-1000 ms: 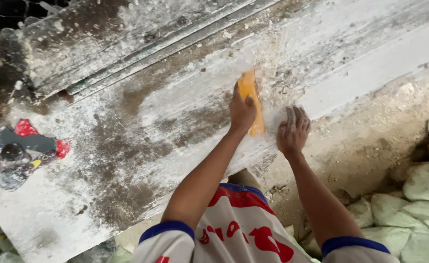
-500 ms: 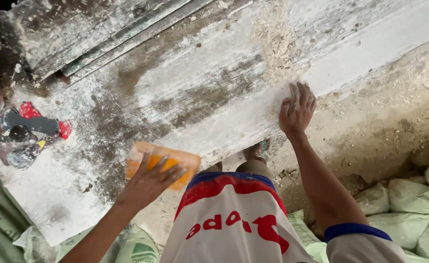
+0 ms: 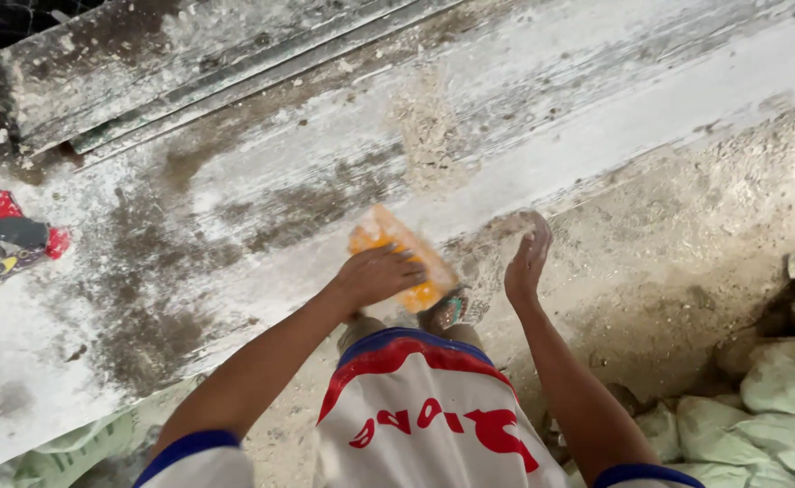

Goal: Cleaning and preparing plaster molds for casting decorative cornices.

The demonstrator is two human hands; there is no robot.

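Note:
My left hand [image 3: 375, 276] presses an orange flat tool [image 3: 396, 251], like a plaster float, against the front edge of a dusty white slab [image 3: 262, 181]. My right hand [image 3: 526, 262] is just to the right, fingers spread, cupped beside the slab's edge where grey powder [image 3: 497, 230] spills off. A mound of loose sandy powder [image 3: 429, 136] lies on the slab above the tool. A foot in a sandal [image 3: 456, 310] shows below the tool.
A red and black tool [image 3: 4, 239] lies at the slab's left end. Grey rails [image 3: 235, 77] run along the slab's far side. Sandy ground [image 3: 687, 244] lies to the right, with pale filled sacks [image 3: 777, 398] at the lower right and another sack [image 3: 72, 443] at the lower left.
My left hand has swept the orange tool from the lower left back toward the right, near my right hand. My right hand has dropped lower off the slab's edge.

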